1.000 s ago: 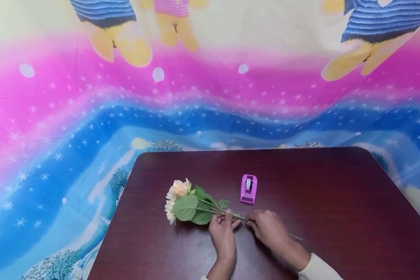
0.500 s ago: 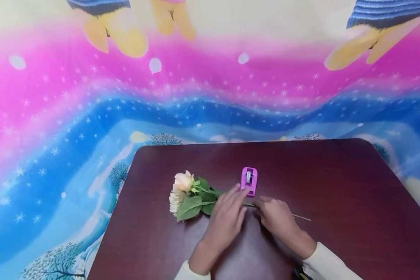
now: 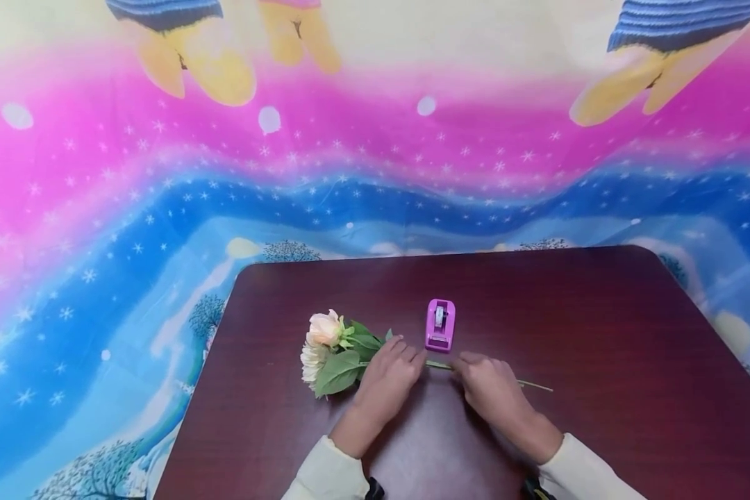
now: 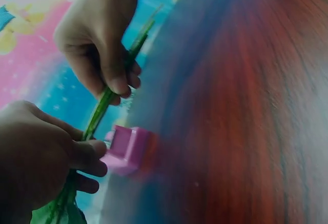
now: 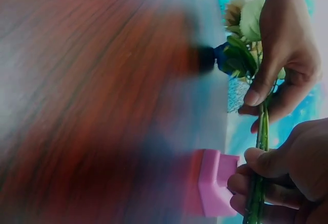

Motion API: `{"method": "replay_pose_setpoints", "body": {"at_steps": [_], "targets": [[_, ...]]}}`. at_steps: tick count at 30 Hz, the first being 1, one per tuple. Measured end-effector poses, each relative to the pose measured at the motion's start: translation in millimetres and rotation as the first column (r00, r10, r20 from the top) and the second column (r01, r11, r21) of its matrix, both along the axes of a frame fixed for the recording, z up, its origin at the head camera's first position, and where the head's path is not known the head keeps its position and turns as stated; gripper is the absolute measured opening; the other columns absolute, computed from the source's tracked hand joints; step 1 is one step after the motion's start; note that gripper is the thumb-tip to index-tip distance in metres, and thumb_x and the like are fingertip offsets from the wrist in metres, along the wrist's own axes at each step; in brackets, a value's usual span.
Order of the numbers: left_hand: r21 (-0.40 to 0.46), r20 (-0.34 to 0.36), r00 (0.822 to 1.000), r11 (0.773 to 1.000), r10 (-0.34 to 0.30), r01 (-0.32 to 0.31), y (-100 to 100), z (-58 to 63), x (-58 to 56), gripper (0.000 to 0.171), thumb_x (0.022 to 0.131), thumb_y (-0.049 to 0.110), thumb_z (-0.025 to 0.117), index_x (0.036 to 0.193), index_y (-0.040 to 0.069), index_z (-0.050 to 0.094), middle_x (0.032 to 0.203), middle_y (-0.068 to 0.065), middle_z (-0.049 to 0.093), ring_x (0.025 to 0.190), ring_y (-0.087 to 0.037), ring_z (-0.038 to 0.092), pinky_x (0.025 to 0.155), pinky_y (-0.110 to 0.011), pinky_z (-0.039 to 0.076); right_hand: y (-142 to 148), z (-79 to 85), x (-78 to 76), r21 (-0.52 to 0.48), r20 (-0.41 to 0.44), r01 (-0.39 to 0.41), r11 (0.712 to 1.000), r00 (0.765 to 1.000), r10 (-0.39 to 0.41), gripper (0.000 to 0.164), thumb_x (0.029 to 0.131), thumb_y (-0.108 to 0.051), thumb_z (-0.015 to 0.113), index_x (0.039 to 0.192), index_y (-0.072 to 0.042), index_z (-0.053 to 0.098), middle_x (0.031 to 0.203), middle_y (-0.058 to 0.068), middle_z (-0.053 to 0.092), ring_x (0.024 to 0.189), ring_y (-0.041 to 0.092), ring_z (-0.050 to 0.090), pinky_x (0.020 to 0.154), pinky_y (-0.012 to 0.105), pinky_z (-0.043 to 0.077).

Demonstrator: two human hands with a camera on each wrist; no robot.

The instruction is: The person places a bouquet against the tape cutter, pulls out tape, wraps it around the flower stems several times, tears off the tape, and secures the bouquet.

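A small bunch of flowers, a peach rose [image 3: 326, 328] and a cream many-petalled bloom [image 3: 313, 362] with green leaves [image 3: 339, 372], is held sideways with its heads to the left. My left hand [image 3: 389, 377] grips the green stems [image 4: 100, 114] just below the leaves. Farther down, my right hand [image 3: 490, 384] pinches the same stems between thumb and fingers, and the thin stem ends [image 3: 540, 386] stick out to its right. In both wrist views a short stretch of stem shows between the hands.
A pink tape dispenser [image 3: 440, 325] with a roll of tape stands just beyond the hands. Everything is over a dark red-brown wooden table [image 3: 600, 333]. Behind the table's far edge hangs a colourful printed cloth [image 3: 375, 153].
My left hand has turned from palm up under the stems, reached over toward the right hand, then drawn back left along the stems. My right hand keeps its pinch.
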State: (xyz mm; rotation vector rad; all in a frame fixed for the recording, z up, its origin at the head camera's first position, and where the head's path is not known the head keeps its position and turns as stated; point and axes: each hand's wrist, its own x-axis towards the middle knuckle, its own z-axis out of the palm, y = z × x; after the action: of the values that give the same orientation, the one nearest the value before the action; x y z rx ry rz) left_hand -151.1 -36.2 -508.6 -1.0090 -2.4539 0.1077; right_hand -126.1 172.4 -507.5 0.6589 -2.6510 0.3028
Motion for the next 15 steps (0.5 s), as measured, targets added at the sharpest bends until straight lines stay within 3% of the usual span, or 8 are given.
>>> {"method": "replay_pose_setpoints", "body": {"at_steps": [5, 15], "targets": [[-0.030, -0.039, 0.999, 0.999, -0.036, 0.035, 4.6, -8.5, -3.9, 0.010, 0.090, 0.015, 0.065, 0.093, 0.021, 0.072, 0.090, 0.010, 0.073, 0.080, -0.010, 0.066, 0.073, -0.026, 0.048, 9.4, -6.5, -0.4, -0.009, 0.016, 0.003, 1.000, 1.000, -0.003, 0.016, 0.077, -0.006, 0.085, 0.082, -0.014, 0.073, 0.068, -0.007, 0.057, 0.058, 0.015, 0.064, 0.048, 0.034, 0.050], [0.039, -0.043, 0.997, 0.997, -0.064, 0.066, 12.6, -13.3, -11.5, 0.009, 0.094, 0.028, 0.069, 0.089, 0.023, 0.076, 0.086, 0.012, 0.074, 0.079, -0.009, 0.064, 0.076, -0.025, 0.049, 14.3, -9.1, -1.6, -0.012, 0.074, 0.063, 0.998, 0.995, -0.062, 0.014, 0.078, -0.008, 0.086, 0.082, -0.014, 0.074, 0.067, -0.009, 0.055, 0.058, 0.012, 0.063, 0.048, 0.031, 0.049]]}}
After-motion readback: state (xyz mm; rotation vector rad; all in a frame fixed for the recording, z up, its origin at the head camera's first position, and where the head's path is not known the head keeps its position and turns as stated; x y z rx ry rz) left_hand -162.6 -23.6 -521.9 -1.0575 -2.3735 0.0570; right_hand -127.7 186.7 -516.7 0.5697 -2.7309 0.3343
